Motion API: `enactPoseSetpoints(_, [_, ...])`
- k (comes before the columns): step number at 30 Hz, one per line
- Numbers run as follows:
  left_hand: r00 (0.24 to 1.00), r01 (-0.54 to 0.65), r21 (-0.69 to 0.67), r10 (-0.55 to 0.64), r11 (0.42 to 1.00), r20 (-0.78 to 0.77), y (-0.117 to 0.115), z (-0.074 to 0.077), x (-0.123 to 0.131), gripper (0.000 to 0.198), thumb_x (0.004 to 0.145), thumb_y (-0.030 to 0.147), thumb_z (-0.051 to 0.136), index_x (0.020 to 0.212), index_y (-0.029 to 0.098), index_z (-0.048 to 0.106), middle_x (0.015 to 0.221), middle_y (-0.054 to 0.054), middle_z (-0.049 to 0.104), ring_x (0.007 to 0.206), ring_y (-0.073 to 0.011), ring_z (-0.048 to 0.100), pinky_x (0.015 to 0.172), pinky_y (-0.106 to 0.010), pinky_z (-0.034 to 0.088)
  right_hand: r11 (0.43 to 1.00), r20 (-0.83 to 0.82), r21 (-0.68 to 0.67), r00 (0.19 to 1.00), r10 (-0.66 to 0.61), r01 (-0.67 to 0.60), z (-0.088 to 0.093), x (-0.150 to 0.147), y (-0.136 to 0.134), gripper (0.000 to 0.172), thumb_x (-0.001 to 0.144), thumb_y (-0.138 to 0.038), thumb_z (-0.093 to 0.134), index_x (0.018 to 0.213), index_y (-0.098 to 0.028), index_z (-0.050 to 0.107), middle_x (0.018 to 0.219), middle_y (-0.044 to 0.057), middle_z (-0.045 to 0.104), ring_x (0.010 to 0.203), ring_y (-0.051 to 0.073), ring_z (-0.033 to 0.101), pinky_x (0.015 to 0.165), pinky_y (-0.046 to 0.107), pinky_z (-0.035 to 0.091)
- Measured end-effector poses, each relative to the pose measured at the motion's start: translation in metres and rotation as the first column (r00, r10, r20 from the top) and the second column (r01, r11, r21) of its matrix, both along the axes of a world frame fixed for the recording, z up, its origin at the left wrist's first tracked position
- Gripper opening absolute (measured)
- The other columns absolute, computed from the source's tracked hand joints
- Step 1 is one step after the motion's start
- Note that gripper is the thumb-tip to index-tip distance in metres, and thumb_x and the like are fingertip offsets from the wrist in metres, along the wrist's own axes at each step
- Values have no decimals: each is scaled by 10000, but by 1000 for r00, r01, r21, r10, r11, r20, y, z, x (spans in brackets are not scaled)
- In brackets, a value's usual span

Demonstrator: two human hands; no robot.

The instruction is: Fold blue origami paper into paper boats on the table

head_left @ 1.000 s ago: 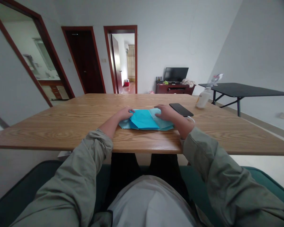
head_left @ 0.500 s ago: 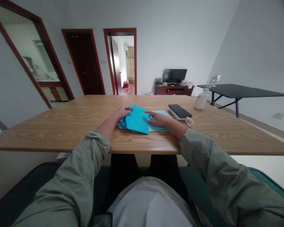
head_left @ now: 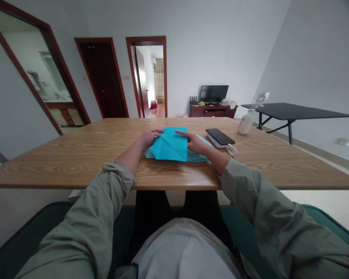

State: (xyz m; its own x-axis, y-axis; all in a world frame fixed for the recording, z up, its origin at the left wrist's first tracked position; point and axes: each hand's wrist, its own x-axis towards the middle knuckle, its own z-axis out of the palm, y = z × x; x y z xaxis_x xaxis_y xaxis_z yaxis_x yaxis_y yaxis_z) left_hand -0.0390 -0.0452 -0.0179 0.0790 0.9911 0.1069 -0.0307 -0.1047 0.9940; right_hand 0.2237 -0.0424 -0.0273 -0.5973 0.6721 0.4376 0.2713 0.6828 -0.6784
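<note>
A bright blue sheet of paper (head_left: pixel 170 145) with fold creases stands tilted up off the wooden table (head_left: pixel 75 155), over paler blue sheets (head_left: pixel 196 157) lying flat. My left hand (head_left: pixel 149 138) pinches the raised sheet's upper left edge. My right hand (head_left: pixel 193 141) holds its upper right edge, fingers stretched along the top.
A black phone (head_left: pixel 220 136) lies on a white power bank with a cable, right of the paper. A white bottle (head_left: pixel 246 121) stands farther right. A black side table (head_left: pixel 296 110) is beyond. Doors and a TV stand line the far wall.
The bright blue sheet has gone from lying flat to being lifted and opened out toward me. My right hand moved left from the paper's right end to its top edge.
</note>
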Motion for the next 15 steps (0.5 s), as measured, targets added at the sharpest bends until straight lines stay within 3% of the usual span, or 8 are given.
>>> enactPoseSetpoints(2, [999,-6,22,7,1000,-37,0,1,1,360,619,220,684,972,155,714,954,-62,716,798,-175,633,742,-299,524,999,13,11,999,-36,36,3,-2,-3,462,782,-293,692,1242,-255,677,1188,28,711,1081,212,648,1013,365,479])
enactPoseSetpoints(5, [1000,-9,8,9,1000,-29,3,1,1,339,710,345,664,991,157,679,950,-86,715,811,-195,667,740,-313,535,994,-22,-63,995,-93,91,4,-3,1,291,803,-397,681,1017,-216,759,1010,28,749,995,214,672,924,351,526])
enactPoseSetpoints(7, [998,-30,-8,30,1000,-54,7,-1,1,337,757,381,628,1025,177,634,898,-77,705,719,-187,684,690,-323,541,980,-102,-149,984,-146,130,2,-3,6,337,823,-474,654,946,-175,749,912,44,741,916,209,687,813,328,558])
enactPoseSetpoints(9, [977,-56,23,59,998,-203,8,-4,2,343,754,327,646,1066,197,590,816,-41,686,578,-152,657,614,-295,521,959,-184,-234,962,-204,158,1,-3,10,392,825,-527,646,915,-155,726,879,59,726,881,204,694,726,294,561])
enactPoseSetpoints(12, [921,33,69,-3,997,-391,3,-6,7,515,723,249,698,1198,220,501,747,-5,672,499,-129,619,550,-254,482,932,-253,-322,933,-255,167,0,-4,12,410,802,-549,684,905,-153,704,911,78,719,880,208,703,686,277,559])
enactPoseSetpoints(15, [944,144,105,-105,984,-313,-7,-1,13,634,709,304,748,1256,233,436,879,-43,709,608,-148,667,587,-259,499,925,-276,-356,930,-241,133,2,-4,11,399,794,-537,709,907,-154,698,925,85,718,875,217,710,686,291,567])
